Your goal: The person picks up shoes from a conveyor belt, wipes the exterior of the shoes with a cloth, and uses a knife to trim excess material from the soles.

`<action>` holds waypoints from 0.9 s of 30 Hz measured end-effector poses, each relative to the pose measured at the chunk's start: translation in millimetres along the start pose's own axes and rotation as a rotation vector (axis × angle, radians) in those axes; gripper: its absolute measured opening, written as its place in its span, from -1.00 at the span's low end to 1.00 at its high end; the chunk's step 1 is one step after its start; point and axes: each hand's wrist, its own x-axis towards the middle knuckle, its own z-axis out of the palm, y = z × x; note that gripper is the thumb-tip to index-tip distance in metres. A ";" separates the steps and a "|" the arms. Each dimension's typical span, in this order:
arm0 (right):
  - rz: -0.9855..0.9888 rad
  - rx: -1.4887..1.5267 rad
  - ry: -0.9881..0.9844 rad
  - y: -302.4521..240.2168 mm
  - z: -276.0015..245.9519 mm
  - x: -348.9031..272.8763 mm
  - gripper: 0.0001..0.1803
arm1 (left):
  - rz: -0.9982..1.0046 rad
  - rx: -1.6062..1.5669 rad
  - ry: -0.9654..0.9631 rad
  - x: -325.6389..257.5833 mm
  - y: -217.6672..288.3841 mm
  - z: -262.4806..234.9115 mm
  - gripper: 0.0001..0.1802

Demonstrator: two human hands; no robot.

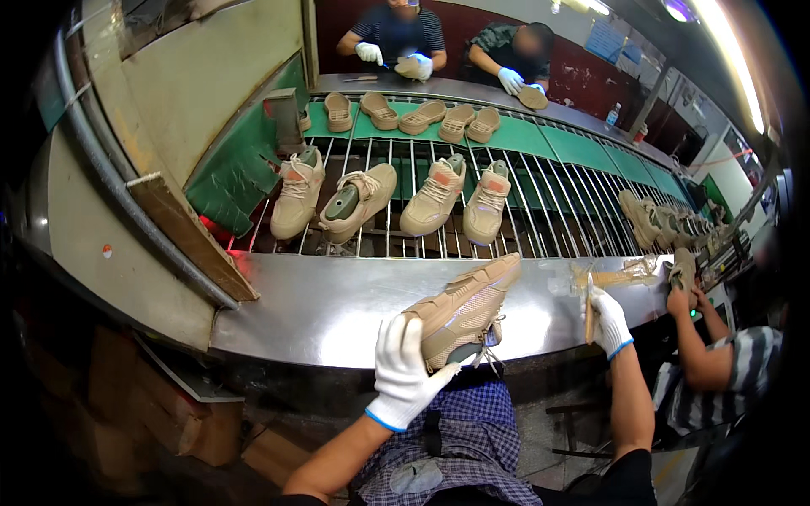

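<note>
Head view: a tan shoe (464,310) is grasped near its heel by the left grip (403,368), over the near side of the metal surface (308,295); its toe is pointed away and to the right, its sole side is turned leftward, and its laces (491,344) are left hanging; whether the surface is touched by the shoe cannot be judged. A slim tan tool (589,314) is clasped by the right grip (611,324), well apart from the shoe; a brush or scraper is suggested by its shape, though its kind is not made clear.

For what seems to be work along the sole edge, the heel is best held firmly, with fingers kept clear of the seam; the loose laces are best tucked aside, lest they be snagged; the tool is best brought in at a low angle and drawn in short, even strokes; light pressure is advised near the mesh upper, since it could easily be marked.
</note>
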 end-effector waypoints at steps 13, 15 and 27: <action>-0.856 -1.758 -0.411 -79.9 240.4 -54.4 -0.71 | -0.159 0.229 -0.538 86.3 2.2 -6.3 0.15; -0.857 -1.826 -0.492 -73.7 263.6 -63.4 -0.78 | -0.144 0.166 -0.459 83.9 0.4 -0.9 0.03; -0.840 -1.487 -0.759 -79.9 241.2 -149.4 -0.62 | 0.134 0.130 -0.379 78.4 -26.2 2.8 0.01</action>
